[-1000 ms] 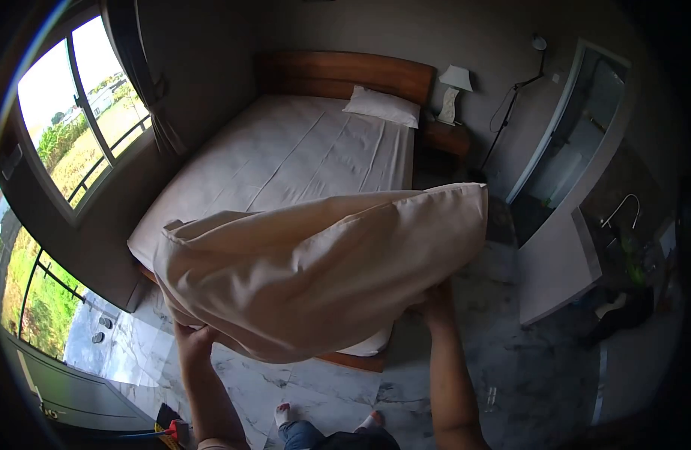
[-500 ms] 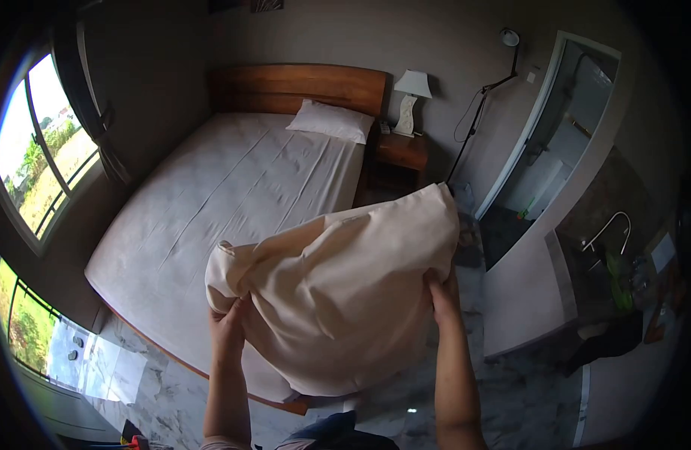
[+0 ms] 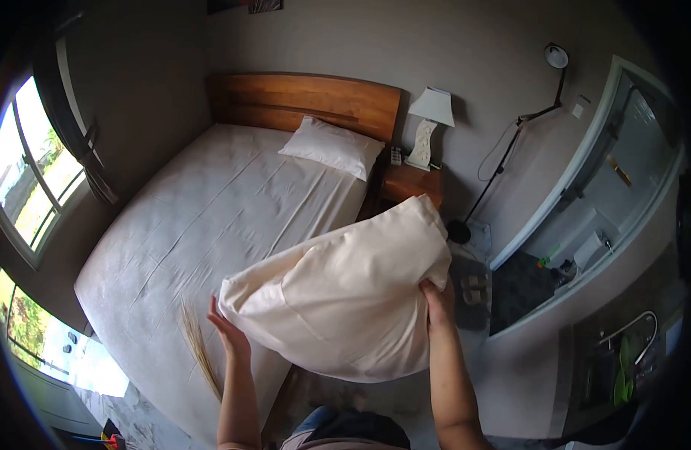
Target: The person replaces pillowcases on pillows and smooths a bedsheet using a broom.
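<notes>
You are holding the cream pillow [image 3: 345, 300] in the air over the near corner of the bed [image 3: 203, 225]. Your right hand [image 3: 438, 300] is gripping its right edge, fingers pinching the fabric. Your left hand [image 3: 229, 334], which was clutching the bunched left end half a second ago, is now lying flat against it, fingers spread. The pillow is therefore hanging from one grip and levelling out. A second white pillow [image 3: 332, 146] is resting by the headboard [image 3: 308, 101].
</notes>
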Available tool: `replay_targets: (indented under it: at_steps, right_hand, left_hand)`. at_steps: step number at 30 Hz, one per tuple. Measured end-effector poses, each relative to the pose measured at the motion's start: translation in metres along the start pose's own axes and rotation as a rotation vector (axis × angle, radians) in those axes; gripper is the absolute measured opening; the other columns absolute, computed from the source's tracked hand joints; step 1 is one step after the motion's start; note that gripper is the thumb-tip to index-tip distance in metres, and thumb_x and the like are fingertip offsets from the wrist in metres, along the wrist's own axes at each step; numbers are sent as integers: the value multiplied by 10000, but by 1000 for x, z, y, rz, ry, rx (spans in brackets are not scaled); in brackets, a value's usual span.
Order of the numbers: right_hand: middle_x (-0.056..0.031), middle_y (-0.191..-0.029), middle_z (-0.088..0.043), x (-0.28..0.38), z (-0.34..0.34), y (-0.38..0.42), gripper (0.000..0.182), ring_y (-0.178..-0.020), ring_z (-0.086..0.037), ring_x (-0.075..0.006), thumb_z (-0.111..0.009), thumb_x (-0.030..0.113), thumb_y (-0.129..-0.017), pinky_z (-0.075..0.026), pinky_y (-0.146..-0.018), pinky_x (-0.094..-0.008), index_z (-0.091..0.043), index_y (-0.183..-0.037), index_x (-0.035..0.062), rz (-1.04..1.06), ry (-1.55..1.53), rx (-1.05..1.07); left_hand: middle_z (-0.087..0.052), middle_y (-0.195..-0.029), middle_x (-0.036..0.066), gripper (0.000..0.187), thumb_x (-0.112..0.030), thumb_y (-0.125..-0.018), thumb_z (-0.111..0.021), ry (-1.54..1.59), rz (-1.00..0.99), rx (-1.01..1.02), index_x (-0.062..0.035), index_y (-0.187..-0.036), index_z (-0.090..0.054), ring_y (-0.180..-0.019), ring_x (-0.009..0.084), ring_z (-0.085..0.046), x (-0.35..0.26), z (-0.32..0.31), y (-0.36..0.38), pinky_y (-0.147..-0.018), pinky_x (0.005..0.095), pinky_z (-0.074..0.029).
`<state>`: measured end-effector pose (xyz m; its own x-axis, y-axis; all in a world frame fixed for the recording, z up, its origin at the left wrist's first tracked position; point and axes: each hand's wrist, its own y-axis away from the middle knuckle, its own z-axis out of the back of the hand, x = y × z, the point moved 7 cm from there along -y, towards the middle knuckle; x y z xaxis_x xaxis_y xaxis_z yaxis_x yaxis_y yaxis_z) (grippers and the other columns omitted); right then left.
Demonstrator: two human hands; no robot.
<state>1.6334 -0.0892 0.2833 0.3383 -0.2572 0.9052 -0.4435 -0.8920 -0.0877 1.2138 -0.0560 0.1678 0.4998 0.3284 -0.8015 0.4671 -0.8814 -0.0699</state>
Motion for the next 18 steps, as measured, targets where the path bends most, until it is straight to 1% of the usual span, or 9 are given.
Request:
replay_targets:
  at_steps: [1, 3, 5, 7, 10, 11, 14, 15, 18]
  right_hand:
    - [-90, -1036, -560, -4, -7, -33, 523, -961, -535, -191, -679, 107, -714, -398, -860, -306, -452, -1175, 7, -40, -10, 57]
    - [-81, -1024, -567, -20, -23, -84, 505, -955, -539, -186, -661, 71, -717, -396, -866, -304, -456, -1175, 7, -138, -21, 161]
    - [-76, -1027, -569, -31, -32, -141, 484, -962, -536, -180, -642, 46, -718, -396, -869, -303, -464, -1166, 10, -158, 44, 199]
    - [-74, -1027, -572, -44, -44, -202, 440, -965, -536, -173, -611, 12, -722, -401, -864, -295, -482, -1143, 15, -112, 120, 232]
    - [-70, -1020, -572, -57, -69, -264, 445, -959, -538, -168, -620, 13, -718, -406, -852, -287, -483, -1141, 18, -208, 48, 320]
    - [-63, -1011, -574, -65, -73, -291, 453, -940, -542, -157, -630, 13, -710, -409, -845, -280, -485, -1139, 23, -157, 12, 369]
    - [-55, -1000, -575, -79, -85, -369, 455, -923, -543, -148, -640, 22, -706, -410, -838, -274, -487, -1135, 25, -185, 71, 373]
    - [-50, -993, -575, -84, -90, -395, 450, -911, -541, -141, -643, 39, -713, -409, -830, -271, -485, -1134, 24, -163, 54, 399]
    - [-48, -988, -575, -89, -107, -467, 440, -905, -541, -137, -643, 53, -721, -409, -825, -272, -487, -1132, 21, -123, -44, 453]
  left_hand:
    - [-278, -1376, 132, 905, -733, -756, -272, -77, 71, 311, -71, -1364, -168, -1262, 255, -283, 50, -5, -5, -1038, 384, -231]
    - [-145, -1439, 76, 1040, -812, -651, -314, -151, 301, 294, -116, -1390, -84, -1298, 254, -206, 127, -11, 20, -1034, 409, -231]
    - [-152, -1424, 86, 1157, -748, -611, -538, -401, 554, 362, -82, -1376, 19, -1306, 280, -171, 184, -30, 42, -1037, 395, -206]
    - [-164, -1395, 161, 1194, -482, -585, -768, -325, 266, 656, -12, -1357, 12, -1303, 269, -167, 231, -79, 29, -1053, 380, -163]
    - [-125, -1402, 164, 1218, -432, -548, -807, -760, 368, 684, -11, -1358, 0, -1300, 289, -162, 304, -86, -14, -1064, 358, -135]
    - [-344, -1316, 147, 972, -371, -560, -808, -825, 205, 574, -30, -1310, -292, -1213, 277, -346, 314, -97, -39, -1017, 355, -263]
    - [-564, -1087, 96, 607, -335, -595, -778, -671, 688, 727, -54, -1088, -560, -1042, 231, -509, 359, -147, -103, -893, 361, -397]
    - [-638, -889, 50, 312, -238, -658, -728, -734, 145, 628, -60, -899, -641, -882, 192, -578, 343, -175, -136, -771, 351, -452]
    - [-629, -945, 63, 331, -160, -648, -724, -707, 123, 570, -44, -942, -623, -926, 199, -567, 350, -210, -191, -792, 342, -451]
